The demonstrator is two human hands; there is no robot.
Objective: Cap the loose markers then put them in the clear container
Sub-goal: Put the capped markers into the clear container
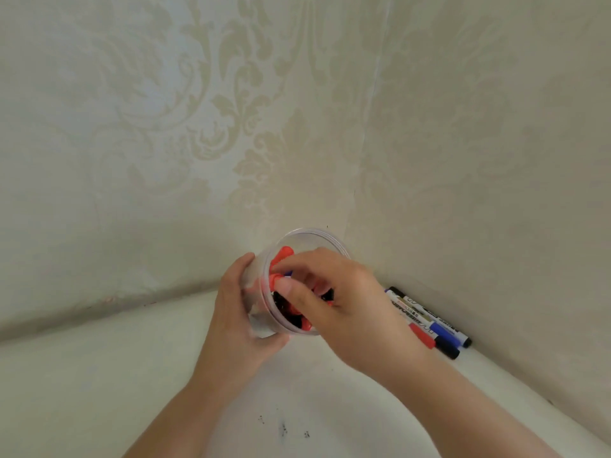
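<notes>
Two bare hands at work over a pale counter (99, 375) set in a wallpapered corner. Left hand (236, 312) wrapped round the side wall of the clear container (314, 233), lifted and tipped so the open mouth faces the camera. Right hand (334, 299) reaching into that mouth, thumb and fingertips pinched together among red caps (285, 252) and dark caps; what exactly sits in the pinch hidden by the fingers, so cannot tell whether one cap or nothing. Just beyond the right wrist, against the wall, four markers (429, 320) lying side by side on the counter: whitish printed barrels with one red, two black and one blue coloured end. Whether those ends are caps or bare tips too small to tell. Likely risks from here: the tipped container spilling caps onto the counter if the left grip slackens or tilts further; a wrong-colour cap drawn out, since the colours lie jumbled together; a smooth thin wall slipping or flexing under a squeeze. Container itself round, transparent, thin-walled, with a ridged rim, contents plainly visible through the side. Dark ink specks on the counter below both forearms.
</notes>
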